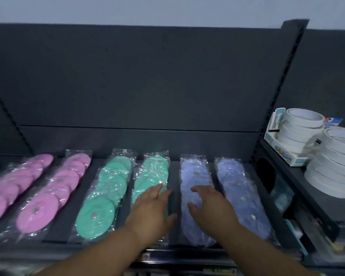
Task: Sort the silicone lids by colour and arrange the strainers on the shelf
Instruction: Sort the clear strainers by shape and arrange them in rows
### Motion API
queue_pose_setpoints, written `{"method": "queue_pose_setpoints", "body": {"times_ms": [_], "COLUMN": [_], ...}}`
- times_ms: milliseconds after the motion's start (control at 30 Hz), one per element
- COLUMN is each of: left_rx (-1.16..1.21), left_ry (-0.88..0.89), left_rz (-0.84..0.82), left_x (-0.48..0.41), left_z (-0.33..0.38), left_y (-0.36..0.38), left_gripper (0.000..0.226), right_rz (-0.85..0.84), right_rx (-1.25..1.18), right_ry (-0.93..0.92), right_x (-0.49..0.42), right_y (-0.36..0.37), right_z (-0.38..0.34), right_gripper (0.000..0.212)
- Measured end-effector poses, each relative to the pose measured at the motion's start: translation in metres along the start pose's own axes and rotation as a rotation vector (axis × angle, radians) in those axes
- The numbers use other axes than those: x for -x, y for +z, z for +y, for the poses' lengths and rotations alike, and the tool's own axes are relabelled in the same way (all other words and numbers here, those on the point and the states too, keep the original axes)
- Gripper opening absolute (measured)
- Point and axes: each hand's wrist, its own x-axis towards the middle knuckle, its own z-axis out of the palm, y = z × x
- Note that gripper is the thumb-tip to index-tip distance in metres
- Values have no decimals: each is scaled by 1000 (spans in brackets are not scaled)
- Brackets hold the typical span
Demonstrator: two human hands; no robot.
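Observation:
Packs of silicone lids in clear plastic lie in rows on a dark shelf [175,206]. Two pink packs [12,188] [54,188] are at the left, two green packs [104,192] [153,170] in the middle, two blue-purple packs [193,174] [239,188] at the right. My left hand [151,210] rests flat on the near part of the right green pack, fingers spread. My right hand [209,208] lies on the left blue pack, fingers apart. Neither hand grips anything. No strainers are in view.
A dark back panel [139,80] rises behind the shelf. At the right, a neighbouring shelf [291,174] holds stacks of white tape rolls [301,128] [335,162] and a small box. A slotted upright [283,80] divides the two bays.

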Motion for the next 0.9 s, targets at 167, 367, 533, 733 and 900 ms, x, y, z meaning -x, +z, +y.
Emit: {"method": "queue_pose_setpoints", "body": {"times_ms": [167,367,533,733,900], "left_rx": [-120,-178,-205,-246,-204], "left_ry": [-230,-503,-668,-768,-875], "left_rz": [23,76,113,137,90], "left_x": [42,136,248,352,402], "left_z": [-99,-226,-341,-458,-529], "left_y": [-56,-109,-150,-189,-193], "left_gripper": [76,69,68,70,68], "right_rz": [-160,-226,-292,-325,-415], "right_rx": [65,105,88,46,56], "right_ry": [-136,-296,-457,-567,-557], "right_x": [-18,-26,-6,17,19], "right_y": [12,43,101,176,228], "right_z": [-88,-219,-369,-519,-591], "right_gripper": [52,58,56,53,51]}}
